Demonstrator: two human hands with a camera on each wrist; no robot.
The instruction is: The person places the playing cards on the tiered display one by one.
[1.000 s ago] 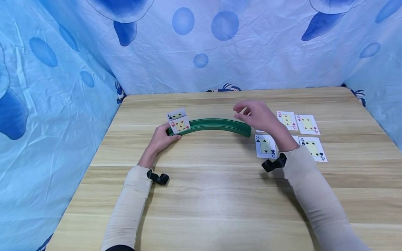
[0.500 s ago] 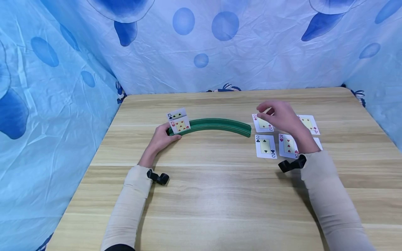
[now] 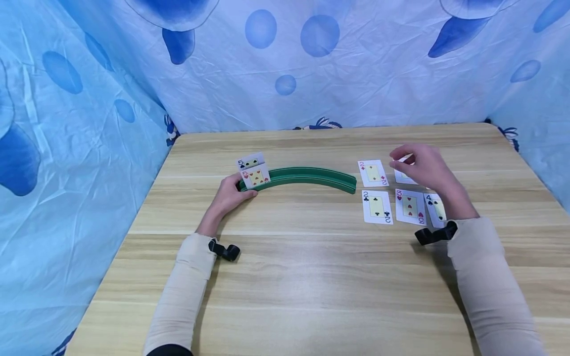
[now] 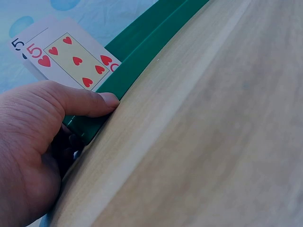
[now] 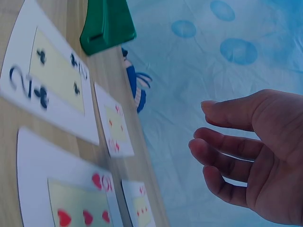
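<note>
With its thumb along the near side, my left hand (image 3: 226,198) grips the left end of a curved green card holder (image 3: 311,176). Two playing cards stand in that end: a five of hearts (image 3: 256,177) in front and a black five (image 3: 251,161) behind it. My right hand (image 3: 425,168) hovers over the cards at the right, its fingers loosely bent. In the right wrist view nothing lies between the thumb and fingers (image 5: 227,146). Below it are the three of hearts (image 3: 410,206), a partly covered red three (image 3: 402,177) and a partly covered black four (image 3: 435,210).
Left of the right hand lie the two of diamonds (image 3: 373,173) and two of clubs (image 3: 377,207), face up beside the holder's right end. Blue patterned cloth (image 3: 285,59) hangs behind the wooden table (image 3: 303,267) and at its sides.
My right hand has moved rightward, from near the holder's right end to above the middle and right cards. The twos are uncovered now; the red four is hidden. My left hand stays put.
</note>
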